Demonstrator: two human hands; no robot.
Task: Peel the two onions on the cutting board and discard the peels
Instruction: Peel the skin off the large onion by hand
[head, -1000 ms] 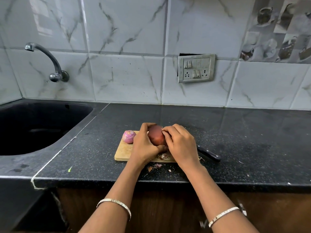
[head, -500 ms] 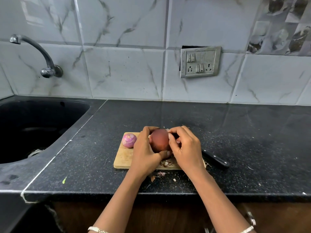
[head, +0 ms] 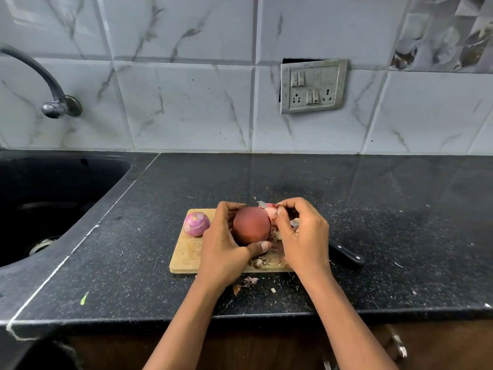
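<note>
A wooden cutting board (head: 186, 252) lies on the black counter. A small purple peeled onion (head: 196, 223) rests on its far left corner. My left hand (head: 224, 249) grips a larger reddish-brown onion (head: 252, 227) above the board, thumb underneath. My right hand (head: 302, 236) is at the onion's right side and pinches a strip of pale pink peel (head: 270, 210) lifted off its top. Loose peel scraps (head: 260, 262) lie on the board's near edge, and more peel scraps (head: 244, 283) on the counter in front of it.
A black-handled knife (head: 346, 256) lies right of the board, partly behind my right hand. A dark sink (head: 53, 198) with a tap (head: 50, 102) fills the left. A switch panel (head: 313, 85) is on the tiled wall. The counter edge (head: 240, 316) runs near me.
The right hand's fingers have pulled a strip of peel up and away from the top right of the large onion. The camera view has shifted closer and slightly right.
</note>
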